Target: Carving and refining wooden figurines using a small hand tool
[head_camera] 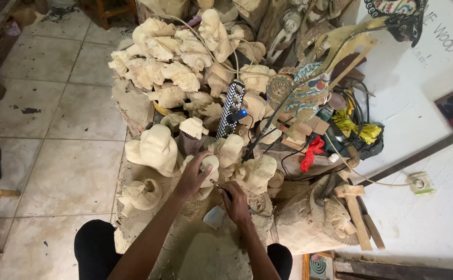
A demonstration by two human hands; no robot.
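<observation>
While a big heap of pale wood carvings [180, 67] is filling the far side of the dusty work block [205, 249], the person is sitting close and working on one small piece. The small carving [208, 168] is pale, smooth and rounded, and it is standing near the front of the block, in among other figures. The left hand [192, 176] is wrapping tight around it. The right hand [235, 203] is closing around a thin dark tool [221, 189], its tip touching the carving. A flat metal blade [215, 217] is lying just beside that hand. A wooden mallet [355, 212] is lying further right.
</observation>
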